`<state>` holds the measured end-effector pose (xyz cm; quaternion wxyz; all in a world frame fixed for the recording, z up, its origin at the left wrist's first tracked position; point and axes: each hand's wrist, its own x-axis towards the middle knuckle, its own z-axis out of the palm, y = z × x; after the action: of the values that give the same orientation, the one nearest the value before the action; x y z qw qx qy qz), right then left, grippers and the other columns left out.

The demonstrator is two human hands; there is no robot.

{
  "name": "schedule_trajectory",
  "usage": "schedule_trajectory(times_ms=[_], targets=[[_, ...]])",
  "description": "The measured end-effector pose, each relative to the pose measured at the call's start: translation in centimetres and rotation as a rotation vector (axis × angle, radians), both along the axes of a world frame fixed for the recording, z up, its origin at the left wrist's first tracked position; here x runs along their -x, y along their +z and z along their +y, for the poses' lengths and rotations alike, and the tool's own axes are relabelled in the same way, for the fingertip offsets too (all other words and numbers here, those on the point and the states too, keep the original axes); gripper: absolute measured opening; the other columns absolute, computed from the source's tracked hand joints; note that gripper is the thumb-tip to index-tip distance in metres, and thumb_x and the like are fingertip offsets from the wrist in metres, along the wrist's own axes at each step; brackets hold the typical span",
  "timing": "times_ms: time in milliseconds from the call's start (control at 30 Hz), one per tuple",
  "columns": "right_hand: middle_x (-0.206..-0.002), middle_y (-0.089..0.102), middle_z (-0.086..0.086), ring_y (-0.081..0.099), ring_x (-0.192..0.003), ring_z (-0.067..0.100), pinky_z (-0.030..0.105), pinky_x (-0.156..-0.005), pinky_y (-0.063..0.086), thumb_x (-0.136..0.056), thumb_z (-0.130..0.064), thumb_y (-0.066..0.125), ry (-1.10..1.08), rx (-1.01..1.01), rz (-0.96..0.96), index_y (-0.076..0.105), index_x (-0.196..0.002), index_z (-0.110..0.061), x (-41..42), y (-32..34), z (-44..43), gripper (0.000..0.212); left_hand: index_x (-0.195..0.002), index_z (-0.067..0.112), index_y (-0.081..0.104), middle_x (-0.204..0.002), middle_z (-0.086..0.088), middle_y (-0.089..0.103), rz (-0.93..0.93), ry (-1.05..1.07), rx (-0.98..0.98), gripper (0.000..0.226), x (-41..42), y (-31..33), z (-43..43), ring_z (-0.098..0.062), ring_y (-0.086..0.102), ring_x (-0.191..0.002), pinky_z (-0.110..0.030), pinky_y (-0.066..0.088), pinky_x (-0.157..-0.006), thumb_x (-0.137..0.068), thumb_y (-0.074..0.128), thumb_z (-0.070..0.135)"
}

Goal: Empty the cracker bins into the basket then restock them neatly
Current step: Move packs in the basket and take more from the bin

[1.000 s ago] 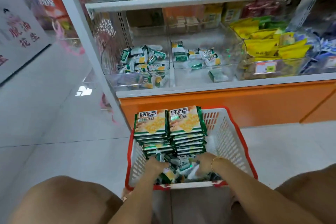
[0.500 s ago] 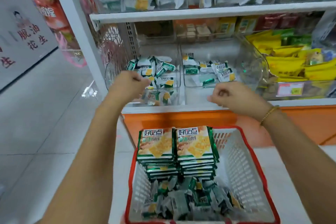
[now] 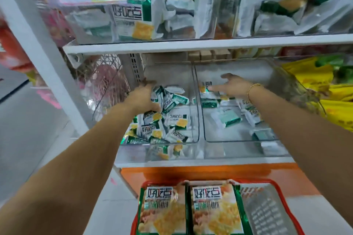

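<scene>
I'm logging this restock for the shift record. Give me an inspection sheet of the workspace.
Surface: white shelf board, carrying both bins.
Job's things: left clear plastic bin holds heaped small green-and-white cracker packets; right clear plastic bin holds few scattered packets; red-rimmed white mesh basket holds two large cracker packs side by side.
Clutter: nothing seen.
Hands: left hand on the heap, grip unclear; right hand open inside right bin.
Cables: nothing seen.
Surroundings: yellow bags at right, pale floor at left.

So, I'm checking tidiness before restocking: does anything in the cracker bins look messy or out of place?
Yes. The small packets in the left bin lie in a jumbled heap, tilted every way. The right bin holds only a few, scattered and facing different directions.
</scene>
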<state>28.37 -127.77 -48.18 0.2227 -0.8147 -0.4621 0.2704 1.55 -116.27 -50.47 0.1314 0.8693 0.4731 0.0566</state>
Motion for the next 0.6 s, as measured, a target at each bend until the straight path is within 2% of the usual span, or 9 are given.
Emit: schedule_trajectory(times_ms=[33,67,133,233,333,433,500,567,600], targets=[[-0.089,0.061,0.016,0.061,-0.082,0.026,0.03,-0.074,0.047,-0.083,-0.053,0.065,-0.072,-0.025,0.09,0.058,-0.116,-0.003,0.1,-0.3,1.1,0.06,-0.147,0.018,0.025,-0.143,-0.018,0.042,0.035,-0.009,0.007,0.098,-0.2,-0.3,0.6,-0.035,0.046,-0.123,-0.036,0.041,-0.097,-0.07,0.081,0.039],[-0.072,0.056,0.014,0.054,-0.063,0.022,0.027,-0.06,0.042,-0.085,-0.053,0.062,-0.127,-0.039,0.127,0.06,-0.09,-0.004,0.4,-0.5,2.0,0.05,-0.147,0.016,0.025,-0.141,-0.018,0.044,0.071,-0.017,0.011,0.097,-0.5,-0.6,1.0,-0.035,0.048,-0.122,-0.035,0.041,-0.095,-0.071,0.081,0.039],[-0.056,0.044,0.009,0.04,-0.05,0.019,0.027,-0.049,0.032,-0.088,-0.048,0.062,-0.157,-0.023,0.141,0.046,-0.067,-0.009,0.8,-0.9,3.6,0.047,-0.146,0.013,0.024,-0.139,-0.019,0.044,0.136,-0.035,-0.006,0.097,-1.1,-1.0,1.6,-0.035,0.05,-0.118,-0.035,0.042,-0.093,-0.071,0.081,0.036],[-0.056,0.036,0.006,0.035,-0.048,0.019,0.027,-0.048,0.031,-0.089,-0.039,0.064,-0.125,0.055,0.15,0.039,-0.063,-0.011,1.4,-1.3,5.2,0.045,-0.148,0.015,0.02,-0.145,-0.016,0.036,0.187,-0.068,-0.056,0.106,-1.5,-1.3,2.5,-0.035,0.049,-0.121,-0.039,0.043,-0.098,-0.067,0.084,0.039],[-0.057,0.036,0.006,0.033,-0.047,0.018,0.025,-0.05,0.033,-0.083,-0.039,0.07,-0.127,0.129,0.171,0.046,-0.069,-0.01,1.0,-1.4,5.6,0.04,-0.148,0.022,0.018,-0.143,-0.014,0.038,0.268,-0.095,-0.091,0.113,-1.6,-1.5,3.3,-0.034,0.049,-0.12,-0.044,0.047,-0.095,-0.06,0.085,0.046],[-0.055,0.034,0.004,0.031,-0.041,0.014,0.022,-0.047,0.032,-0.071,-0.036,0.082,-0.215,0.11,0.349,0.053,-0.073,-0.013,0.4,-2.2,5.6,0.037,-0.147,0.03,0.022,-0.134,-0.015,0.042,0.307,-0.143,-0.138,0.108,-1.9,-1.5,3.4,-0.034,0.05,-0.115,-0.043,0.05,-0.09,-0.06,0.085,0.046],[-0.059,0.047,0.005,0.045,-0.05,0.016,0.025,-0.063,0.043,-0.068,-0.029,0.084,-0.26,0.087,0.486,0.057,-0.072,-0.013,0.3,-2.8,5.5,0.031,-0.145,0.03,0.026,-0.127,-0.015,0.046,0.324,-0.17,-0.186,0.1,-1.9,-1.4,3.0,-0.033,0.054,-0.108,-0.042,0.053,-0.083,-0.064,0.084,0.043],[-0.087,0.067,0.008,0.065,-0.088,0.024,0.037,-0.093,0.048,-0.068,-0.027,0.084,-0.26,0.127,0.546,0.064,-0.079,-0.013,0.2,-3.3,5.4,0.026,-0.143,0.028,0.03,-0.124,-0.014,0.047,0.342,-0.195,-0.246,0.093,-1.8,-1.4,2.5,-0.033,0.056,-0.101,-0.04,0.055,-0.077,-0.067,0.083,0.039],[-0.104,0.068,0.01,0.063,-0.105,0.028,0.044,-0.099,0.046,-0.065,-0.027,0.085,-0.244,0.133,0.559,0.069,-0.077,-0.015,-0.1,-3.7,5.6,0.023,-0.141,0.027,0.033,-0.124,-0.013,0.046,0.343,-0.21,-0.266,0.088,-1.7,-1.4,2.1,-0.032,0.057,-0.099,-0.04,0.054,-0.074,-0.069,0.082,0.035]])
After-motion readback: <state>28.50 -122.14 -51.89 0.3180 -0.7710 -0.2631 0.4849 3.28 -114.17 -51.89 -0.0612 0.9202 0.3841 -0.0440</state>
